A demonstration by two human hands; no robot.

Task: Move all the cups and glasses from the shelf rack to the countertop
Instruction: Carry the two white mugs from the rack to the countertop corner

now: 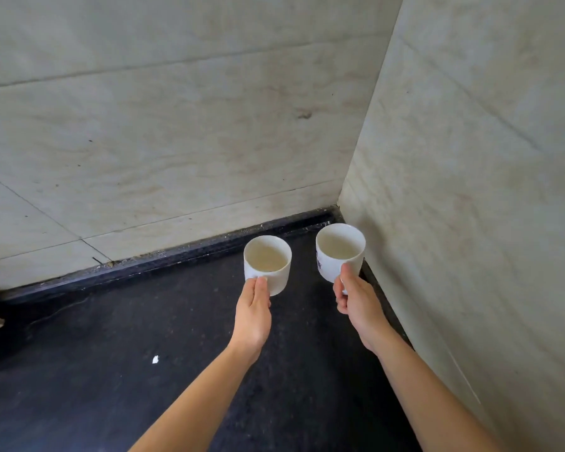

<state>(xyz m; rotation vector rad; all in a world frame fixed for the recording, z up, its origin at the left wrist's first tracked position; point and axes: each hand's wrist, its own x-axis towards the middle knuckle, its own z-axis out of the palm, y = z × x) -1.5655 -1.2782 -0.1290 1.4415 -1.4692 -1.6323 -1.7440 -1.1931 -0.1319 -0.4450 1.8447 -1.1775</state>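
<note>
Two white cups, upright: left cup [268,264] gripped in left hand [253,313], right cup [339,251] in right hand [359,301]. Held low over dark surface [144,321] near wall corner, likely for setting down.

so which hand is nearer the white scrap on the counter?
Left. The left hand is up and right of the white scrap; the right hand is farther right, by the side wall.

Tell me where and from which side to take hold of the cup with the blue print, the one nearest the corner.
Grip the blue-printed cup around its near side wall, below the rim, coming from the person's side, as the right hand does. It stands upright with its mouth open upward. The right wall sits close beside it, so there is probably little room for fingers on that side.
</note>
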